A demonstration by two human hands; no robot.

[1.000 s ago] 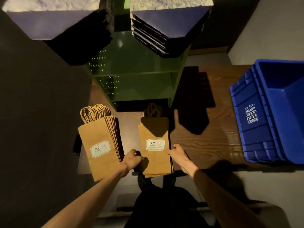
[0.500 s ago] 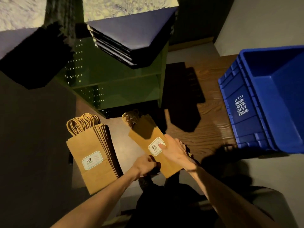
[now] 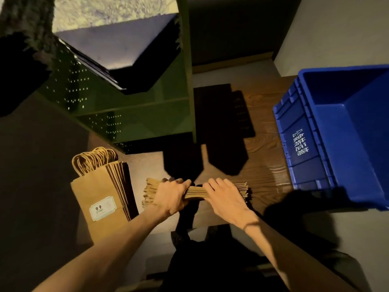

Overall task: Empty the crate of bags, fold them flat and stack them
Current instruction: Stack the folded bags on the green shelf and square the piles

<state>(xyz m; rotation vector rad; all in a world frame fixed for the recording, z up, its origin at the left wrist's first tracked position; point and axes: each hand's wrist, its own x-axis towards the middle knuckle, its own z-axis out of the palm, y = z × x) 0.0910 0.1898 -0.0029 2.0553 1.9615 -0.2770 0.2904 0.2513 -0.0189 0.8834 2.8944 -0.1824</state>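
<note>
A bundle of folded brown paper bags (image 3: pixel 196 191) stands on edge, turned sideways, over the wooden table (image 3: pixel 263 165). My left hand (image 3: pixel 170 197) grips its left part near the twisted handles. My right hand (image 3: pixel 226 197) grips the right part, fingers curled over the top edge. To the left lies a flat stack of brown bags (image 3: pixel 101 199) with a 9.9 label and its handles pointing away. The blue crate (image 3: pixel 305 144) sits at the right of the table; what I see of its inside holds no bags.
A green perforated metal shelf (image 3: pixel 130 106) stands behind the bags, with dark flat items on it. Dark flat pieces (image 3: pixel 221 127) lie on the table between the shelf and the crate. A grey wall rises at the far right.
The bundle, which lay flat showing its label, has been turned onto its edge and sideways. Both hands moved from its bottom corners to clasp it from above. The camera swung right.
</note>
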